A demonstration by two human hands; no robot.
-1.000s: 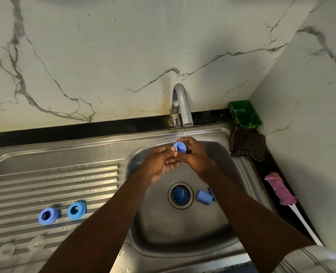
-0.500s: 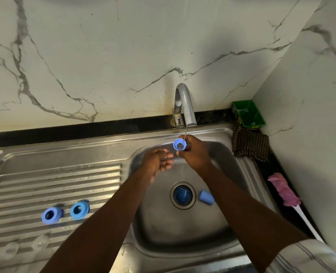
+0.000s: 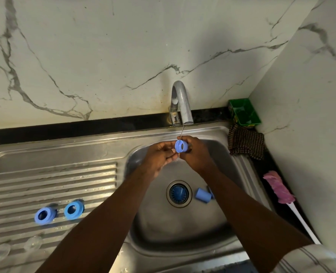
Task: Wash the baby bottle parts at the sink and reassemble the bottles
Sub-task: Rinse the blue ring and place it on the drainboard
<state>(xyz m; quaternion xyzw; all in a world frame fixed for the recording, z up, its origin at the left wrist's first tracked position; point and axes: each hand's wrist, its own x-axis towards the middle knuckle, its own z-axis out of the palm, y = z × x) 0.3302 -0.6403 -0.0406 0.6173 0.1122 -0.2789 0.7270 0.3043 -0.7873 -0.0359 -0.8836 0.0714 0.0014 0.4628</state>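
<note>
Head view, sink station. I log the right hand [image 3: 197,154] gripping a blue cap [image 3: 181,146], fingers curled round its wall, open mouth facing the camera. The cap sits directly under the tap [image 3: 182,103]; a thin stream [image 3: 182,132] lands on its upper rim.

The left hand [image 3: 161,156] is just beside the cap, fingers loosely bent and tips at the rim. I cannot tell whether they pinch it or only touch.

Both hands are above the basin [image 3: 182,233]. A second cap [image 3: 202,195] lies on its side next to the drain [image 3: 179,193]. On the drainboard [image 3: 54,182] are two blue rings [image 3: 44,215] [image 3: 73,209], close together, and two clear teats [image 3: 33,243] nearer me, blurred.
</note>
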